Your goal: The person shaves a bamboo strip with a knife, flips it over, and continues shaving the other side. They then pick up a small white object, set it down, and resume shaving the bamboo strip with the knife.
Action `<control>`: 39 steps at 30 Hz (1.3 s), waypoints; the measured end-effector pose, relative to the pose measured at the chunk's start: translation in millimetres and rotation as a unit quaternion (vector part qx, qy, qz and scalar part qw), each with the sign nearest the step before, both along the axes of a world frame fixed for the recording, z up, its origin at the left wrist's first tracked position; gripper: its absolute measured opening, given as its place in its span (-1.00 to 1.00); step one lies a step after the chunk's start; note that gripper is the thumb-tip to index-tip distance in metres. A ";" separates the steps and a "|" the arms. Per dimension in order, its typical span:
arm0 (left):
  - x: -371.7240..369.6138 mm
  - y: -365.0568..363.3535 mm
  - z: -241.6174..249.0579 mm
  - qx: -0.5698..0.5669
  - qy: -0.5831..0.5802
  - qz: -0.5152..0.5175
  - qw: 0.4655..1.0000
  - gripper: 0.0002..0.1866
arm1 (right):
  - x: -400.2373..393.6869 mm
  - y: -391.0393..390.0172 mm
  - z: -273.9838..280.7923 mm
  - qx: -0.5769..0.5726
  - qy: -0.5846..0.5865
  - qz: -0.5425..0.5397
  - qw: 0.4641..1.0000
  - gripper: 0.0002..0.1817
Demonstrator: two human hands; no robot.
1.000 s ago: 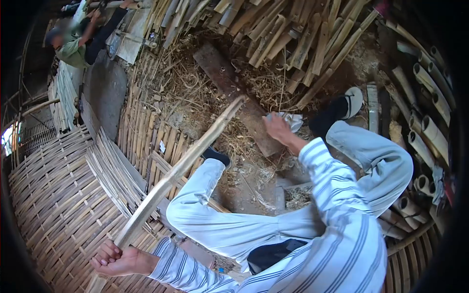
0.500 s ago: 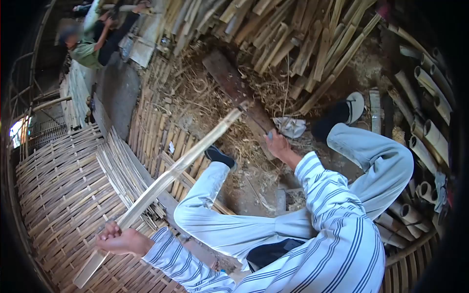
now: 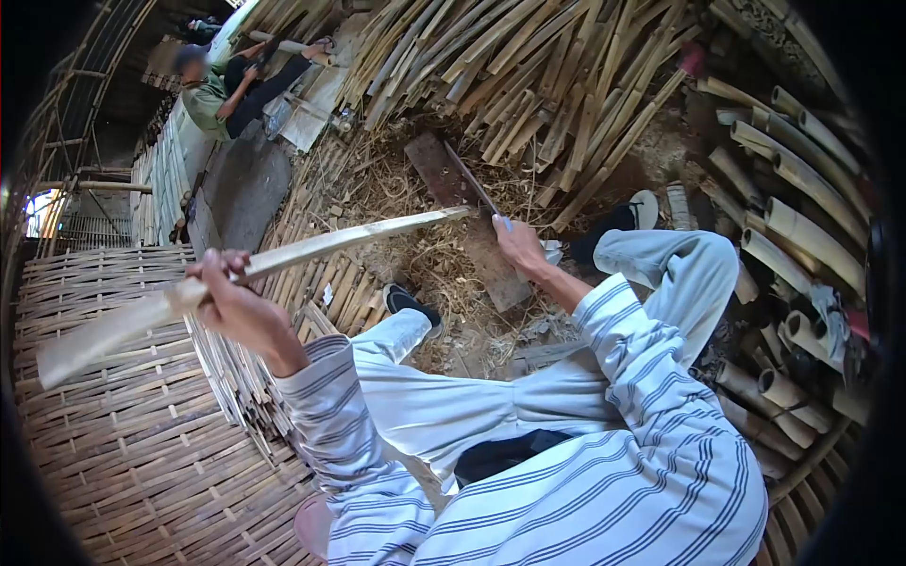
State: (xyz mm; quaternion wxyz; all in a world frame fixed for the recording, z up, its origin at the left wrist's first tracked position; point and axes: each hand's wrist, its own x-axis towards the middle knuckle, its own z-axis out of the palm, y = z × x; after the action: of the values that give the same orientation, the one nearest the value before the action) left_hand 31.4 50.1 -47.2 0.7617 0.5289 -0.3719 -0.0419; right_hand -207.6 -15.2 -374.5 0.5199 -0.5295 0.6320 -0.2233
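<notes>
My left hand (image 3: 247,319) is wrapped round a long, pale split bamboo strip (image 3: 349,240), raised at the left. One end of the strip reaches out past my hand to the lower left. Its far, narrower end comes close over a dark wooden board (image 3: 495,274) on the ground between my feet. In my right hand (image 3: 525,249) is a long-bladed knife (image 3: 472,179), fingers closed round its handle. The blade points up and away along the board, just beyond the strip's tip.
Shavings (image 3: 444,274) litter the ground around the board. Split bamboo (image 3: 528,75) is heaped at the far side, and bamboo poles (image 3: 802,226) are stacked at the right. A woven bamboo panel (image 3: 123,415) lies at the left. Another person (image 3: 212,104) sits at the upper left.
My left hand has risen with the bamboo strip, so the strip lies flatter across the view. My right hand has moved up and left, and the knife's blade now shows clearly.
</notes>
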 end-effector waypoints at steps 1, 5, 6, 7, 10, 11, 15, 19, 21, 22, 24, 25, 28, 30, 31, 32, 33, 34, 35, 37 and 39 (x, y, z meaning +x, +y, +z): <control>5.5 -0.4 -1.6 -0.003 -0.008 -0.028 1.000 -0.91 | -5.6 4.8 19.9 0.007 0.009 -0.016 1.000 -0.32; 37.4 -2.1 -9.0 0.022 -0.039 -0.136 0.990 -0.69 | -29.4 22.4 19.7 -0.031 -0.037 -0.055 0.997 -0.44; 36.5 0.4 -7.6 0.025 -0.026 -0.154 0.987 -0.65 | -34.4 30.4 25.7 -0.015 -0.036 -0.060 0.997 -0.42; 34.8 0.5 -4.6 0.026 -0.013 -0.173 0.985 -0.61 | -39.7 37.0 37.0 0.000 -0.035 -0.065 0.997 -0.39; 48.8 -1.2 -4.7 0.043 -0.041 -0.264 0.963 -0.41 | -48.6 59.1 71.4 0.056 -0.077 -0.116 0.989 -0.41; 54.1 -1.9 -6.2 0.053 -0.062 -0.291 0.953 -0.39 | -49.6 62.6 63.9 0.070 -0.088 -0.131 0.985 -0.42; 75.1 -9.9 -3.3 0.145 -0.084 -0.361 0.917 -0.37 | -44.7 64.3 47.1 0.092 -0.093 -0.166 0.977 -0.51; 98.3 -24.6 -14.3 0.115 -0.086 -0.346 0.927 -0.66 | -29.4 51.9 26.3 0.132 -0.126 -0.197 0.963 -0.51; 91.2 -27.8 -17.6 0.065 -0.036 -0.326 0.942 -0.84 | -23.4 46.6 20.2 0.119 -0.100 -0.188 0.970 -0.44; 79.7 -26.6 -15.7 0.050 -0.009 -0.329 0.943 -0.85 | -21.5 45.9 14.8 0.115 -0.085 -0.180 0.973 -0.41; 66.8 -24.8 -12.1 0.018 0.044 -0.330 0.943 -0.82 | -13.3 42.2 4.7 0.122 -0.097 -0.180 0.971 -0.40; 67.5 -22.3 -11.7 0.034 0.035 -0.332 0.942 -0.71 | -10.4 39.8 0.4 0.126 -0.104 -0.180 0.970 -0.40; 64.0 -11.9 -4.7 0.008 0.055 -0.393 0.918 -0.60 | -11.9 34.4 1.3 0.141 -0.075 -0.146 0.976 -0.42; 53.7 -4.0 5.3 0.036 0.039 -0.324 0.945 -0.54 | -13.9 31.5 -6.2 0.142 -0.070 -0.125 0.980 -0.42; 43.0 -2.5 7.8 0.037 0.038 -0.291 0.955 -0.54 | -14.5 30.5 -9.9 0.141 -0.068 -0.115 0.981 -0.42; 31.1 -3.0 6.4 0.037 0.035 -0.258 0.965 -0.53 | -14.9 29.0 -13.7 0.134 -0.056 -0.110 0.983 -0.41; 15.6 -7.4 0.0 0.079 0.001 -0.161 0.984 -0.50 | -16.5 28.9 -15.0 0.128 -0.044 -0.106 0.985 -0.41; 13.8 -8.8 -3.0 0.084 0.006 -0.153 0.985 -0.49 | -19.1 29.2 -6.8 0.122 -0.032 -0.101 0.987 -0.40; 12.5 -9.3 -6.2 0.090 0.011 -0.144 0.985 -0.47 | -23.8 29.3 1.2 0.130 -0.005 -0.079 0.988 -0.37; 16.1 -16.3 -13.1 0.043 0.021 -0.171 0.984 -0.45 | -24.6 29.3 -19.9 0.041 0.063 -0.055 0.996 -0.38; 19.3 -15.1 -15.5 0.042 0.040 -0.170 0.984 -0.47 | -21.4 29.3 -29.7 0.009 0.076 -0.026 0.997 -0.39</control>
State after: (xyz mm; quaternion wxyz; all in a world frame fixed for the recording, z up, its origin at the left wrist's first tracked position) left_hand 50.7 35.0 -62.6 0.7348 0.4874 -0.4238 -0.2070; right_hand -229.0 14.1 -404.3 0.4691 -0.5240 0.6849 -0.1903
